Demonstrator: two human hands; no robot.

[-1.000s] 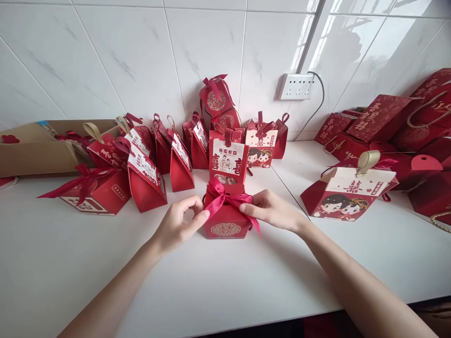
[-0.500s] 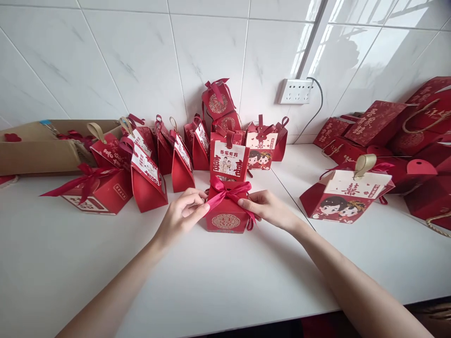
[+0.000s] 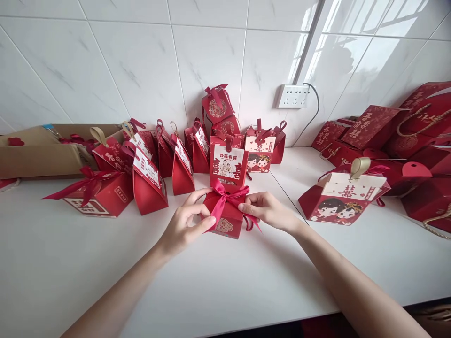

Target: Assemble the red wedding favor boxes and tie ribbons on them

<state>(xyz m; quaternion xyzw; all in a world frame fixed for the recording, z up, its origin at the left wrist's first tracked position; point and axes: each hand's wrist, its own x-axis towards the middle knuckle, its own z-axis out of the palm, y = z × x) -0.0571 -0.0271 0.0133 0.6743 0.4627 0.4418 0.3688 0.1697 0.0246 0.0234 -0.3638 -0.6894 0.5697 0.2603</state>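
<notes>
A small red gift box (image 3: 235, 217) with a round gold emblem stands on the white table in front of me. A shiny red ribbon (image 3: 225, 199) is tied in a bow across its top. My left hand (image 3: 188, 218) pinches the ribbon's left tail between thumb and fingers, its index finger reaching to the box's far left side. On the right, my right hand (image 3: 266, 210) is closed on the ribbon beside the bow, thumb on top. A dark red cord hangs at the box's right side, below this hand. The tips of several fingers are hidden.
Right behind stands a red box with a couple printed on it (image 3: 227, 164). Several red gift boxes (image 3: 150, 188) line the left, before a cardboard box (image 3: 38, 162). Another printed box (image 3: 343, 199) and piled red boxes (image 3: 373, 126) are at right. A socket strip (image 3: 293, 96) is on the wall.
The gift box has turned and tipped a little, so its emblem is partly covered by the ribbon tail. My left hand has drawn that tail slightly down. The view has shifted slightly.
</notes>
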